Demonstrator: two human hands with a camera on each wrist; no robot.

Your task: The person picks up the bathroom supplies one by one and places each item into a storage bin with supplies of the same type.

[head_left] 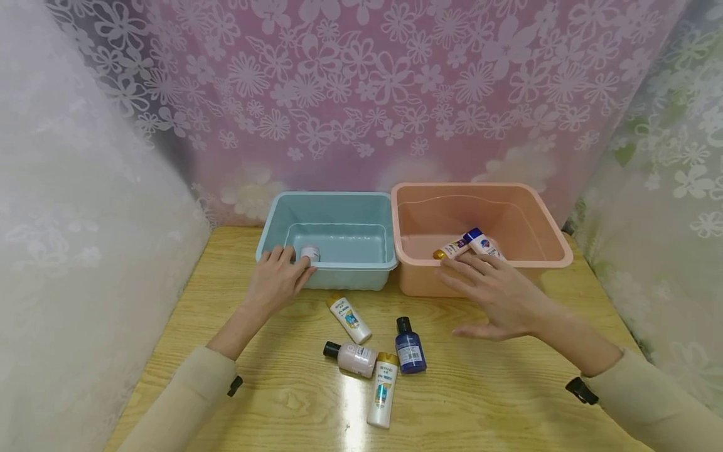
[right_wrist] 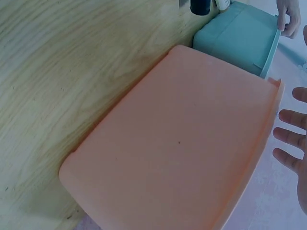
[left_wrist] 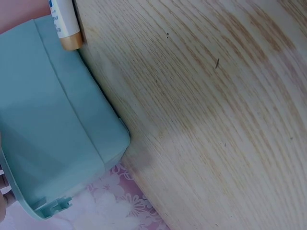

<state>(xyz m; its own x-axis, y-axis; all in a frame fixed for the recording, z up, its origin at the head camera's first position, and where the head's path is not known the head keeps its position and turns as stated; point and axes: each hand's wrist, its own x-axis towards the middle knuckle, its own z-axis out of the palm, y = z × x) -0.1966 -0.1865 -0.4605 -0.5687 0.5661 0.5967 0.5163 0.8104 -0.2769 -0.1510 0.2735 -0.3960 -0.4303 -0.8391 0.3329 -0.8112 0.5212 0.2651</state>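
My left hand (head_left: 275, 279) is at the front left corner of a light blue plastic bin (head_left: 353, 279), its fingers bent over the rim and the thumb on the near side. A white item (head_left: 310, 253), partly hidden by the front wall, lies in that bin close to the fingers. Over the front rim of the orange bin (head_left: 420, 280) hovers my right hand (head_left: 503, 298), fingers spread and holding nothing. In the orange bin lie a white bottle with a blue cap (head_left: 482, 243) and a gold-capped tube (head_left: 451, 248), both partly hidden.
On the wooden table (head_left: 271, 402) before the bins lie a gold-capped white bottle (head_left: 349, 320), a pale pink bottle with a black cap (head_left: 356, 360), another gold-capped white bottle (head_left: 383, 392) and a dark blue bottle (head_left: 410, 348). A flowered curtain (head_left: 350, 94) hangs behind the bins.
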